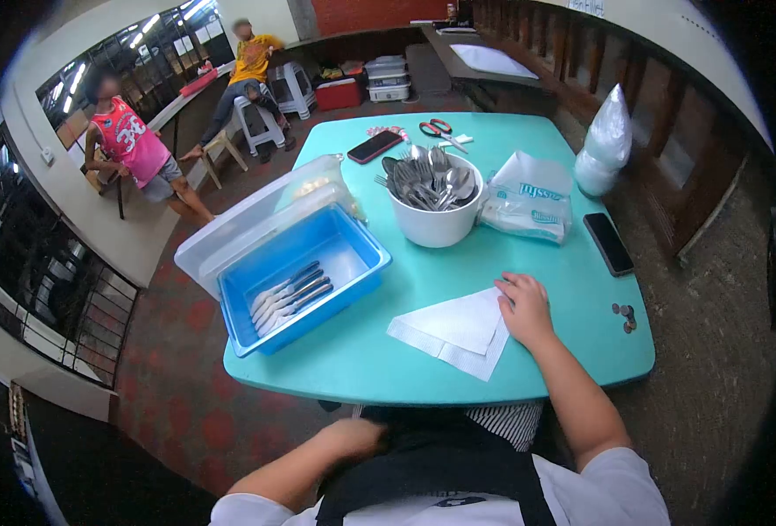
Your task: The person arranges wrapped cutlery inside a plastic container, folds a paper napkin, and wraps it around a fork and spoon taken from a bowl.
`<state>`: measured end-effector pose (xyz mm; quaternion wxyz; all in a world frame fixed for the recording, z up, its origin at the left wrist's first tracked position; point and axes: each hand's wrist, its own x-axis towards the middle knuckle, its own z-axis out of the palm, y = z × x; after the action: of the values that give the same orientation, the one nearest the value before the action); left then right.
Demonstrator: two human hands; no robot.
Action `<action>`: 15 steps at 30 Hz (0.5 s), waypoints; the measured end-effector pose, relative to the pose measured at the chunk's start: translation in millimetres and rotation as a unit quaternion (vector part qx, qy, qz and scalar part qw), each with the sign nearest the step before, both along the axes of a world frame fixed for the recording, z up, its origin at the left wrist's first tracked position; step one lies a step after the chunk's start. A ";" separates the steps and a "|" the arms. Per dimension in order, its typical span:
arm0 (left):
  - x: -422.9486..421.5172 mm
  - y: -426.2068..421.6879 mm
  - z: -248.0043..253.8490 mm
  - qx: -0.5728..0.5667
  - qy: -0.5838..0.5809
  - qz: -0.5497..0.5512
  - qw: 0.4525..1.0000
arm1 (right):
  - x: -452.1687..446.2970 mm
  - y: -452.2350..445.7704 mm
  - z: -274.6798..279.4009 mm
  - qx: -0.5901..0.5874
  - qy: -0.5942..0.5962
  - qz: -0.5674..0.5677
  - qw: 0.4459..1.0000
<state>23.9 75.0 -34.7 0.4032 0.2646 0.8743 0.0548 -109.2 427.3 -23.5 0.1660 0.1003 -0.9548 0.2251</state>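
Note:
On the turquoise table (388,351), a white napkin (458,326) lies folded into a triangle. My right hand (525,302) rests on its right corner, fingers spread. My left hand (359,436) is low, below the table's front edge near my apron; its fingers are blurred. To the left, a blue tub (353,250) holds several utensils (291,294) wrapped in white napkins, handles bare. Behind the napkin stands a white bucket (434,226) full of forks and spoons (436,180). A plastic pack (528,197) leans beside the bucket.
A clear lid (230,232) leans behind the tub. Phones (609,244) (375,146), scissors (443,133), coins (628,317) and a wrapped white stack (605,149) lie round the table's edges. Two people (134,145) (252,66) are by the far left wall.

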 end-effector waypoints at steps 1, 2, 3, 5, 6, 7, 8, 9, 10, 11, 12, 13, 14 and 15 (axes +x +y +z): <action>-1.4 3.6 37.6 -0.001 -0.164 -0.027 0.986 | 0.6 -0.3 -0.3 0.001 0.002 0.000 1.000; -10.4 7.5 65.3 0.081 -0.174 -0.030 0.981 | 0.9 -0.3 0.2 0.002 0.002 -0.001 1.000; -23.0 11.7 88.8 0.162 -0.183 -0.032 0.969 | 1.5 -0.7 0.6 0.005 0.002 -0.003 1.000; -54.5 33.3 128.3 0.299 -0.109 0.036 0.947 | 0.7 -1.8 2.2 0.010 -0.006 -0.006 1.000; -70.5 49.2 126.3 0.385 -0.077 0.069 0.917 | -0.3 -2.4 2.4 0.012 -0.009 -0.008 1.000; -85.7 67.3 118.8 0.468 -0.045 0.101 0.877 | -0.4 -2.8 2.3 0.010 -0.009 -0.008 1.000; -103.8 85.7 108.5 0.509 -0.113 0.123 0.844 | 0.9 -3.2 3.1 0.010 -0.009 -0.007 1.000; -122.1 104.1 94.5 0.548 -0.179 0.145 0.804 | 1.7 -3.2 4.8 0.010 -0.007 -0.006 1.000; -138.3 121.0 78.8 0.583 -0.243 0.150 0.761 | 1.4 -3.3 6.7 0.010 -0.011 -0.007 1.000; -152.9 135.0 66.5 0.595 -0.273 0.153 0.741 | 1.7 -3.8 7.1 0.010 -0.016 -0.007 1.000; -164.6 145.0 54.4 0.606 -0.303 0.157 0.718 | 2.3 -3.6 7.0 0.009 -0.024 -0.007 1.000; -172.0 150.3 39.2 0.597 -0.314 0.168 0.719 | 1.5 -2.5 6.7 0.014 -0.027 -0.002 1.000; -175.8 153.6 23.9 0.587 -0.324 0.178 0.721 | 0.2 -1.5 7.2 0.018 -0.029 0.002 0.999; -177.0 155.0 15.0 0.575 -0.334 0.187 0.723 | 0.0 -1.5 9.1 0.021 -0.030 0.005 0.999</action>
<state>-153.1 230.0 -19.7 0.4211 0.2413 0.5155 0.7061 -109.2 425.8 -14.4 0.1337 0.1020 -0.9634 0.2087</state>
